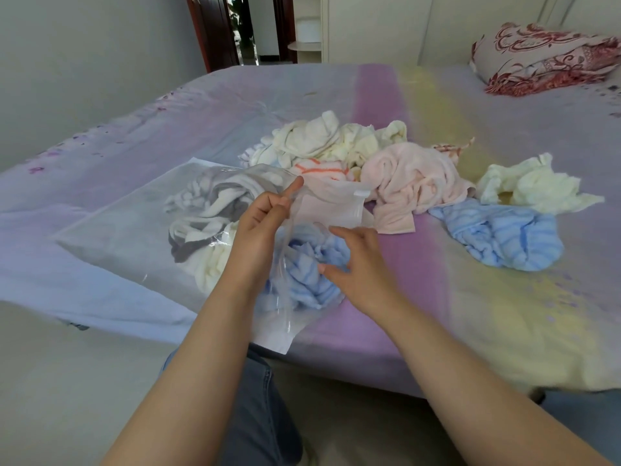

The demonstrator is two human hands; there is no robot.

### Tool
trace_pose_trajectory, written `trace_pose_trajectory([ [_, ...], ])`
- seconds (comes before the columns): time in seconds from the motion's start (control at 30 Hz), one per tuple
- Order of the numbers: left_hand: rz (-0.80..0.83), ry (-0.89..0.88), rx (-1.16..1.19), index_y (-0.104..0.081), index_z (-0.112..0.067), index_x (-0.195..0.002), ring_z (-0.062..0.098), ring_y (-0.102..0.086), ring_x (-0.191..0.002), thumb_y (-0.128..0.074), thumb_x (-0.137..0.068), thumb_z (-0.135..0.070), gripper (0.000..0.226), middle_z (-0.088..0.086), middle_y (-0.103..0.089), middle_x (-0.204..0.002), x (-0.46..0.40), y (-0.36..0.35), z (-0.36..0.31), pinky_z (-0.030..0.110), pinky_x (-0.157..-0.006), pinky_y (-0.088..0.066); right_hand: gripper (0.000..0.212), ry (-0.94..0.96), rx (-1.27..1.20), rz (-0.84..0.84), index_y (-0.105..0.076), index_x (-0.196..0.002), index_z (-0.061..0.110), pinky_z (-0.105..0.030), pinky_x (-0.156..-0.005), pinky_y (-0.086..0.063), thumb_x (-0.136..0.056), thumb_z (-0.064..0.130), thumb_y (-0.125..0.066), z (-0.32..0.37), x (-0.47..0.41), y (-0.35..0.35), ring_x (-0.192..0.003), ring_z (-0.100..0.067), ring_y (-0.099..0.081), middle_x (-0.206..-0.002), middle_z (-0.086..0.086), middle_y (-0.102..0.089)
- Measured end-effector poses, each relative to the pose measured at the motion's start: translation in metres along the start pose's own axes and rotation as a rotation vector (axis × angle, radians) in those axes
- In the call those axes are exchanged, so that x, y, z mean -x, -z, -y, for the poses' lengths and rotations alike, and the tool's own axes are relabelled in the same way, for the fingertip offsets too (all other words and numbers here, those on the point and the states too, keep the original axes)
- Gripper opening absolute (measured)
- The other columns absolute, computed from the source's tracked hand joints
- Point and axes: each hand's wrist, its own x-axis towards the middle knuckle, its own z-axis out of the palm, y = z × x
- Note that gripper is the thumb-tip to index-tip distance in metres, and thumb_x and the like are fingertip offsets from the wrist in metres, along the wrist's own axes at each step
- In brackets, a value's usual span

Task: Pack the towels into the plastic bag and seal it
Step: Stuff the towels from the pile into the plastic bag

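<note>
Plastic bag (pixel 134 227): thin clear film, glossy, creased, with bright glints where I lift its mouth; the contents show through it hazily.
Grey-and-white towel (pixel 215 203) inside my bag: soft terry cloth, matt.
Blue towel (pixel 302 264) under my fingers: ribbed, fluffy cloth, matt.
Second blue towel (pixel 497 237): the same ribbed pile.
Pink towel (pixel 413 183): smooth plush cloth, flat hemmed edge.
Cream towels (pixel 322 139): looped cotton-like cloth, rumpled.
Bedsheet (pixel 420 314): smooth woven fabric, matt, pastel-striped.
Folded quilt (pixel 544 58): printed cloth, slight sheen.

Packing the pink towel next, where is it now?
In the head view, the pink towel lies on the bed, right of the bag mouth, between the cream pile and loose blue towel.
</note>
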Motion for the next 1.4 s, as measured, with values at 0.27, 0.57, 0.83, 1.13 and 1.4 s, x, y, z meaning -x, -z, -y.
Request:
trace_pose_trajectory([
  [0.27, -0.007, 0.026, 0.020, -0.053, -0.018, -0.071, 0.007, -0.054, -0.128, -0.048, -0.096, -0.013, 0.025, 0.000, -0.065, -0.131, 0.005, -0.014, 0.002, 0.026, -0.105, -0.038, 0.063, -0.230, 0.273, 0.321, -0.037, -0.136, 0.010, -0.037, -0.097, -0.040, -0.082, 0.026, -0.065, 0.025, -0.035, -0.043, -0.120, -0.037, -0.044, -0.138, -0.019, -0.035],
  [0.57, -0.068, 0.019, 0.017, -0.049, -0.015, -0.074, 0.017, -0.055, -0.129, -0.046, -0.097, -0.009, 0.023, 0.006, -0.064, -0.133, -0.002, -0.014, -0.007, 0.040, -0.116, -0.033, 0.036, -0.174, -0.319, 0.462, -0.046, -0.129, 0.002, 0.000, -0.070, -0.044, -0.098, -0.003, -0.028, 0.075, -0.055, -0.050, -0.118, -0.031, -0.051, -0.135, -0.022, -0.047],
  [0.83, -0.009, 0.032, 0.031, -0.047, -0.020, -0.071, 0.010, -0.049, -0.134, -0.050, -0.094, -0.016, 0.024, -0.009, -0.065, -0.131, -0.009, -0.018, 0.018, 0.042, -0.116, -0.028, 0.037, -0.183, -0.344, -0.047, -0.063, -0.092, 0.024, -0.015, -0.054, -0.051, -0.092, -0.002, -0.038, -0.023, -0.014, 0.025, -0.058, -0.006, -0.065, -0.108, -0.009, -0.068],
  [1.13, 0.010, 0.031, -0.003, -0.048, -0.029, -0.061, 0.004, -0.052, -0.129, -0.049, -0.095, -0.011, 0.039, -0.010, -0.066, -0.129, -0.007, -0.045, 0.032, 0.029, -0.110, -0.032, 0.037, -0.278, 0.641, -0.694, -0.063, -0.114, 0.021, -0.050, -0.096, -0.033, -0.079, 0.013, -0.058, -0.096, -0.004, 0.129, -0.128, -0.041, -0.036, -0.142, -0.014, -0.042],
  [1.4, 0.002, 0.049, 0.010, -0.050, -0.026, -0.064, 0.008, -0.054, -0.129, -0.052, -0.091, -0.017, 0.028, -0.008, -0.066, -0.129, -0.007, -0.039, 0.030, 0.031, -0.108, -0.034, 0.038, -0.471, 0.570, -0.399, -0.050, -0.129, 0.013, -0.045, -0.092, -0.040, -0.091, 0.016, -0.049, -0.157, -0.001, 0.150, -0.112, -0.042, -0.048, -0.126, -0.029, -0.047],
])
